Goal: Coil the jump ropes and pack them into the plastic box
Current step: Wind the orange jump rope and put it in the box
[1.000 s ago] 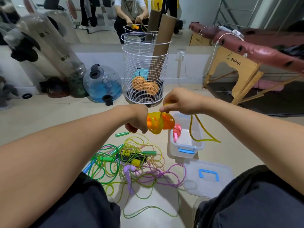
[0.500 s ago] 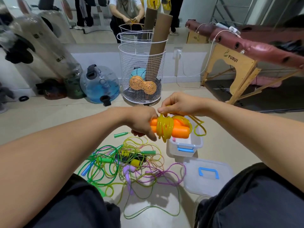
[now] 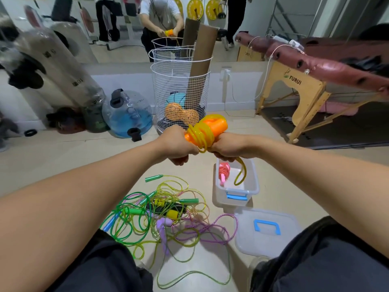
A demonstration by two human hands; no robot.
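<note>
Left hand grips the orange handles; right hand pinches the yellow cord, nearly wound; next, probably tucking the tail, then the plastic box.

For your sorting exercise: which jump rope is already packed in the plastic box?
The pink jump rope, coiled inside the plastic box. The orange-handled rope is held in both hands; the others lie tangled on the floor.

This looks like a gym or physio studio. A wall mirror runs across the top of the frame, a padded massage table stands at upper right, and a wire basket of balls sits centre, beside a water-filled weight on the tiled floor.
</note>
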